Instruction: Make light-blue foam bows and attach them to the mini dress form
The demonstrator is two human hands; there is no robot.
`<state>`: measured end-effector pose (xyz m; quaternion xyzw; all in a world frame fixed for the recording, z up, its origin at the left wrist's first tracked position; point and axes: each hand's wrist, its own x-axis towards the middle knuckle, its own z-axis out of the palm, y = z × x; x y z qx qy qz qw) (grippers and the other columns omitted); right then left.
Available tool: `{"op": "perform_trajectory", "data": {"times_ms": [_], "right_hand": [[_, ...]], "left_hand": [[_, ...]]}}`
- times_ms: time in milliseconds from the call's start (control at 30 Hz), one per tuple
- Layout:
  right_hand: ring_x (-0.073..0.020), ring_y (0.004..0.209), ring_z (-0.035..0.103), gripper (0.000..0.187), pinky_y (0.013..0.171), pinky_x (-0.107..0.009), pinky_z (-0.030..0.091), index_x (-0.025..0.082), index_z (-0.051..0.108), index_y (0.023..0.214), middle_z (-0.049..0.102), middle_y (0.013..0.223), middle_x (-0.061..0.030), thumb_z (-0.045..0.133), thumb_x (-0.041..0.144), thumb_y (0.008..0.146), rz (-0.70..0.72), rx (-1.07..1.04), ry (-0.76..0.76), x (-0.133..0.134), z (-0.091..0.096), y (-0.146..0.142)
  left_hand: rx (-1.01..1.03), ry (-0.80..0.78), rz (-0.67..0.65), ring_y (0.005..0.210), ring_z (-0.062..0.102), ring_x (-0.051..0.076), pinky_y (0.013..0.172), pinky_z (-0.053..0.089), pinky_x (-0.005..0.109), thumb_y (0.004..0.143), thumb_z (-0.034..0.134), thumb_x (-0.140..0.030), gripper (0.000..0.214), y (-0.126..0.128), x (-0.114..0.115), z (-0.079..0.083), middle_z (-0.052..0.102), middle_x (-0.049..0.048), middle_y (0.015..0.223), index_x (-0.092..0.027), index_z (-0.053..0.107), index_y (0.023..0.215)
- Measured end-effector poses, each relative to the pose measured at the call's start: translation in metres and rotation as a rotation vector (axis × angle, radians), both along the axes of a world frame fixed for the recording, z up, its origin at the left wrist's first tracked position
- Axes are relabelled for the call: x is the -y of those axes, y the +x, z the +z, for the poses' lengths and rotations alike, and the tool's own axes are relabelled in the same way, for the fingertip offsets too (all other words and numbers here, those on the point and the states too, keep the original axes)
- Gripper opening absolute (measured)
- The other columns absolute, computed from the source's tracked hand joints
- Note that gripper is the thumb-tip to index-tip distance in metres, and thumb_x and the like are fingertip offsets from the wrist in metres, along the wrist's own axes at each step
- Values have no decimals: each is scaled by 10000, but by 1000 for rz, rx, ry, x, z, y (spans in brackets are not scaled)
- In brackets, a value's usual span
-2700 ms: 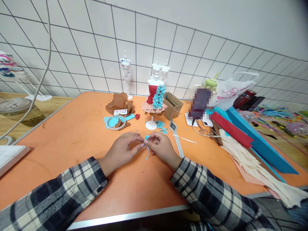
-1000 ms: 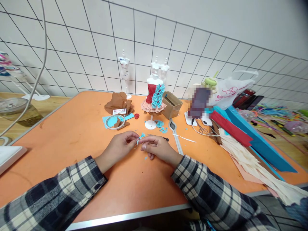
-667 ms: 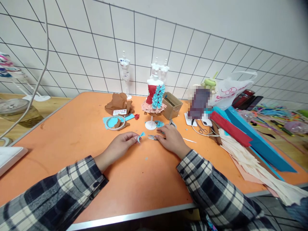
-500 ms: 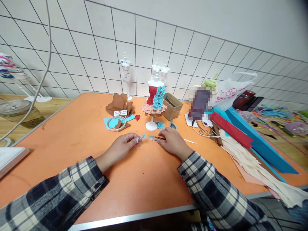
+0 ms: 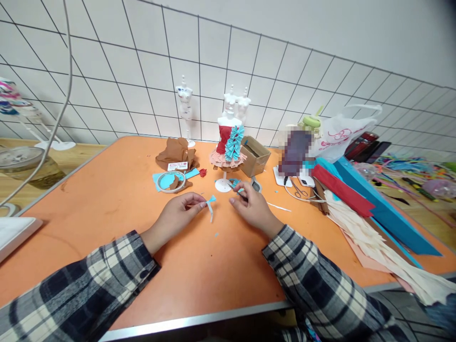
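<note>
My left hand [image 5: 176, 216] pinches a small light-blue crepe-paper bow [image 5: 211, 203] with a tail hanging down, just above the orange table [image 5: 107, 199]. My right hand [image 5: 251, 206] is a little to the right of it, fingers curled around small thread snips [image 5: 238, 189] whose dark tip sticks out past the fingers. Behind the hands stands a little white mannequin [image 5: 228, 142] wearing a red bodice, blue ruffles and a pink skirt. Blue paper scraps [image 5: 235, 183] lie by its round base.
A tape ring [image 5: 171, 181] on blue paper and crumpled brown paper [image 5: 177, 153] lie at the back left. A cardboard box [image 5: 255, 156], scissors [image 5: 299, 191], and red [image 5: 342, 191], blue [image 5: 377, 202] and cream [image 5: 374, 242] paper sheets fill the right side.
My hands have parted. The left keeps the blue bow; the right reached toward the mannequin's base, took the snips off the table and now holds them raised.
</note>
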<state>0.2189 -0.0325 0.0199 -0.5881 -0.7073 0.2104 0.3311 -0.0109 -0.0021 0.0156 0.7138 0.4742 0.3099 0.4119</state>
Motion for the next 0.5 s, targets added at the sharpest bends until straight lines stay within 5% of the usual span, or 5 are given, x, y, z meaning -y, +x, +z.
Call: {"op": "perform_trajectory", "data": {"times_ms": [233, 367, 500], "right_hand": [[-146, 736, 561, 301, 665, -243, 384, 189, 624, 892, 644, 826, -12, 460, 440, 913, 186, -137, -30, 5, 1, -6], [-143, 676, 531, 390, 622, -238, 330, 208, 570, 950, 598, 738, 10, 369, 542, 943, 316, 103, 4, 11, 15, 4], [-146, 646, 520, 449, 582, -250, 262, 218, 590, 896, 614, 715, -4, 249, 494, 994, 185, 380, -45, 14, 17, 1]], "left_hand": [[90, 7, 7, 804, 649, 203, 751, 491, 299, 758, 656, -460, 305, -1, 2, -1, 710, 54, 868, -166, 652, 841], [112, -9, 29, 781, 640, 200, 724, 489, 297, 747, 660, -478, 323, 0, 2, 2, 707, 48, 841, -167, 658, 833], [134, -81, 3, 737, 630, 180, 691, 483, 276, 733, 672, -491, 332, 1, 3, 3, 705, 34, 811, -172, 652, 822]]}}
